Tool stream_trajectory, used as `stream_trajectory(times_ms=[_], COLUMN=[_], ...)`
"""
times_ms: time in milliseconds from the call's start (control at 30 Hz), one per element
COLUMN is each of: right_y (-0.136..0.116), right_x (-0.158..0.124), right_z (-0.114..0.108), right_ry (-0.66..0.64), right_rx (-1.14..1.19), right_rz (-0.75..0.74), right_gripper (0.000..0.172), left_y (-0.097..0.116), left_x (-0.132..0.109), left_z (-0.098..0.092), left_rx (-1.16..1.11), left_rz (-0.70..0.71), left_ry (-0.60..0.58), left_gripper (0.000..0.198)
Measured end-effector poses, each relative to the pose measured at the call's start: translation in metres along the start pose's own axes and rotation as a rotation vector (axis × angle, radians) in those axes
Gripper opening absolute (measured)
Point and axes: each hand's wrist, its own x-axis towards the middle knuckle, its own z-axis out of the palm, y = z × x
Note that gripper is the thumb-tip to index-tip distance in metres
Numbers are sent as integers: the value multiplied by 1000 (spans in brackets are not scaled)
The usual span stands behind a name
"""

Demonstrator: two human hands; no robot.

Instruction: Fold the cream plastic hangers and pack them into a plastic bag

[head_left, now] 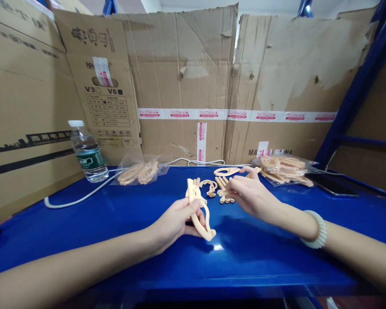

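Observation:
My left hand [175, 222] grips a stack of flat, curved tan wooden pieces [199, 211], held on edge above the blue table [116, 231]. My right hand [249, 193] reaches over a small pile of loose wooden pieces [216, 185] lying on the table, its fingertips touching pieces at the pile's right side. A pale bead bracelet [317, 229] sits on my right wrist.
A plastic bag of wooden pieces [141, 171] lies at the back left and another bag [284, 168] at the back right. A water bottle [87, 152] stands at the left. A white cable [80, 198] crosses the table. Cardboard boxes [180, 81] wall the back.

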Motion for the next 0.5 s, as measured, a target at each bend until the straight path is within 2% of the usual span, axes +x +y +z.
stream_trajectory(times_ms=[67,133,233,367,500], right_y=[14,23,27,22,19], right_x=[-1,-2,-1,-1,-2], right_z=[5,10,19,27,27], right_ry=[-53,-118,-187,-252,-294], right_rx=[90,94,153,326,348], right_rz=[82,75,63,128,163], right_gripper=[18,22,23,18,18], left_y=[-4,-4,1,6,6], left_x=[0,2,5,7,7], left_z=[-1,-2,-3,-3,-4], left_rx=[40,49,-16,-64,-57], left_rz=[33,29,-10,-53,-68], left_ry=[-96,-125,-103,-77,-91], left_gripper=[42,47,42,31,33])
